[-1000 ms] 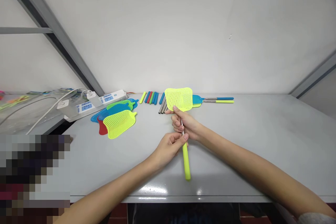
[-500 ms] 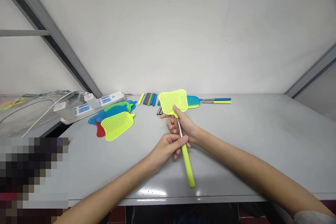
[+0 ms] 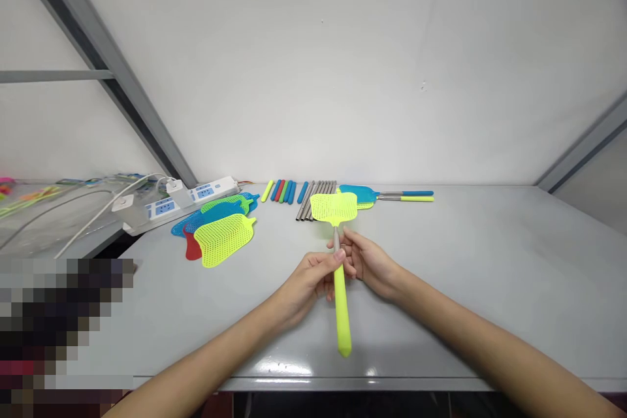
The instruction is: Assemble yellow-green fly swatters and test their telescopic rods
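My left hand (image 3: 313,277) is closed around a yellow fly swatter (image 3: 343,313), gripping it where the long yellow handle meets the metal rod. The swatter's perforated head points away from me, and its handle end tilts toward me. Beside the rod, my right hand (image 3: 369,261) has its fingers loosely parted; the fingertips are close behind the rod, and I cannot tell whether they touch it. Beyond the swatter head lie several metal rods (image 3: 304,204). To their right a blue fly swatter (image 3: 360,194) rests over a yellow one.
Loose swatter heads (image 3: 225,241) in yellow, red, blue and green overlap at the left. Several coloured handle grips (image 3: 280,191) lie in a row near the wall. A white power strip (image 3: 164,208) with cables stands at the left edge of the grey table (image 3: 465,326).
My right hand has let go of the swatter's head and drawn back to the right. The swatter has turned more upright in view, its head lower, while my left hand keeps its grip.
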Tool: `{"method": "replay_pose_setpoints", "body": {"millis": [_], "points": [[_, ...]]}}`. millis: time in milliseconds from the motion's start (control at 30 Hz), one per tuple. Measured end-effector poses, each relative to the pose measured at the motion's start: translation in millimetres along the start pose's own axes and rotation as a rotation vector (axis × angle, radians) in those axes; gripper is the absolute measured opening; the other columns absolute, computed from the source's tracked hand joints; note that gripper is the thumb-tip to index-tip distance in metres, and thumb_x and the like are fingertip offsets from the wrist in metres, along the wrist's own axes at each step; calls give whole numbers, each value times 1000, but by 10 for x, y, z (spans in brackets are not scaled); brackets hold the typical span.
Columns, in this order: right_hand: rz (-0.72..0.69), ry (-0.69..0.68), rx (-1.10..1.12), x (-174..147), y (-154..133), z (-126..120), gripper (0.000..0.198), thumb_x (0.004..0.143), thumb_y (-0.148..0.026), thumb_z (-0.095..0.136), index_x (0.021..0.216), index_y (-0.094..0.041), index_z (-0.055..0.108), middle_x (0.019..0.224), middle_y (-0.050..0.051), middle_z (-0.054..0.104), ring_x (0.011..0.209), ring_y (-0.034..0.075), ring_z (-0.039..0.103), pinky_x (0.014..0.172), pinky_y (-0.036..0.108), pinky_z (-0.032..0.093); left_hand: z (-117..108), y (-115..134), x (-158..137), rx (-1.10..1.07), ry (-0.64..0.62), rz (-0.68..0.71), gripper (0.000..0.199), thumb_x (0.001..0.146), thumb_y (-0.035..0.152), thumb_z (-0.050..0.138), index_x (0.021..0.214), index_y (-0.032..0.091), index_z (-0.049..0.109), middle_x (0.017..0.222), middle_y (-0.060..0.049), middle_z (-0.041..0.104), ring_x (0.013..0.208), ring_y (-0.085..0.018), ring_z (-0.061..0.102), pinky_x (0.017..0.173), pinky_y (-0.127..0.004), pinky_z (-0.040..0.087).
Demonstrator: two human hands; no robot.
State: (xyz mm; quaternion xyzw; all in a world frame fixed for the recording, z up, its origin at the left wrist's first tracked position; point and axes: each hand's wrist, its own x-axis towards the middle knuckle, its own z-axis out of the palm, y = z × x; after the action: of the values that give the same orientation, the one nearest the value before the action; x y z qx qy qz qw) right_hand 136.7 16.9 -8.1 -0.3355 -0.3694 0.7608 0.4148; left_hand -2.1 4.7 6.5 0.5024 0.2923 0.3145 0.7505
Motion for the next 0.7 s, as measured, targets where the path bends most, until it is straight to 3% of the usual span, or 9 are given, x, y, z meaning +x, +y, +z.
{"method": "replay_pose_setpoints", "body": {"millis": [133, 233, 500, 700], "points": [[-61, -23, -53, 15, 98, 4, 21, 75, -36, 46, 75, -16, 53, 50, -4, 47, 40, 6, 40, 40, 18, 29, -16, 2, 14, -38, 38, 75, 34, 79, 38, 41, 74, 11, 61, 63, -6, 55, 50, -8, 44, 43, -19, 27], [-108, -33, -145, 19, 134, 51, 19, 75, -34, 47, 79, -16, 54, 55, -1, 52, 41, 6, 43, 38, 18, 28, -22, 6, 26, -72, 101, 137, 35, 78, 41, 42, 73, 12, 60, 57, -3, 51, 51, -10, 47, 45, -20, 32], [-257, -2, -262, -11, 179, 112, 32, 76, -33, 47, 107, -23, 43, 66, -2, 53, 39, 5, 41, 36, 17, 29, -73, 10, 42, -90, 247, 186, 34, 75, 43, 47, 89, 15, 59, 51, 2, 45, 46, -8, 44, 47, -21, 35], [-304, 10, -278, -16, 210, 127, 47, 73, -33, 52, 117, -28, 34, 68, -3, 52, 39, 5, 41, 36, 18, 32, -117, 1, 68, -63, 306, 147, 33, 72, 45, 49, 69, 13, 58, 44, 3, 41, 42, -8, 43, 45, -21, 35]]}}
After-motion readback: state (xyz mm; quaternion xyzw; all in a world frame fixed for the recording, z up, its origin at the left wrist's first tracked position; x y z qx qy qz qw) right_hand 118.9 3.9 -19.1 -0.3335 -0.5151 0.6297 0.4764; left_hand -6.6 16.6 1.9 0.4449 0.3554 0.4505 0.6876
